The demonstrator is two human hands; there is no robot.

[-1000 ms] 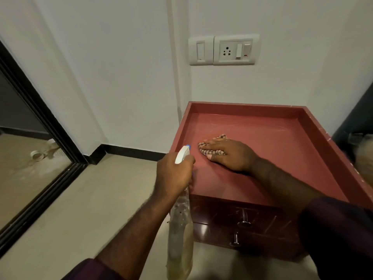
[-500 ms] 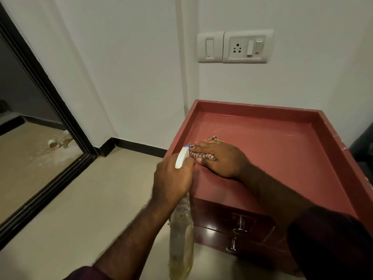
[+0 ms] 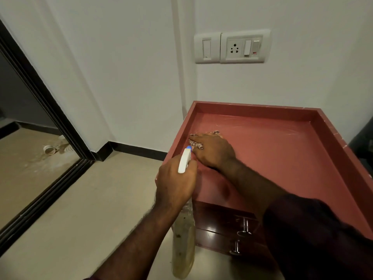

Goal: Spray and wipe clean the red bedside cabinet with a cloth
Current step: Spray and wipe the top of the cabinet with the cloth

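The red bedside cabinet (image 3: pixel 282 158) stands against the white wall, its top a shallow tray with raised edges on three sides. My right hand (image 3: pixel 212 150) lies flat on a checked cloth (image 3: pixel 194 143), pressing it onto the top near the left rim. Only the cloth's edges show around my fingers. My left hand (image 3: pixel 175 182) grips the neck of a clear spray bottle (image 3: pixel 183 239) with a white and blue nozzle. The bottle hangs in front of the cabinet's front left corner, nozzle pointing toward the cloth.
Dark drawer fronts with metal handles (image 3: pixel 245 225) face me below the top. A switch and socket plate (image 3: pixel 232 46) sits on the wall above. A black-framed sliding door (image 3: pixel 50 158) opens at left, with beige floor tiles between it and the cabinet.
My right hand has slid the cloth left and back toward the cabinet's left rim. The left hand keeps the bottle near the front left corner. The camera has shifted slightly.
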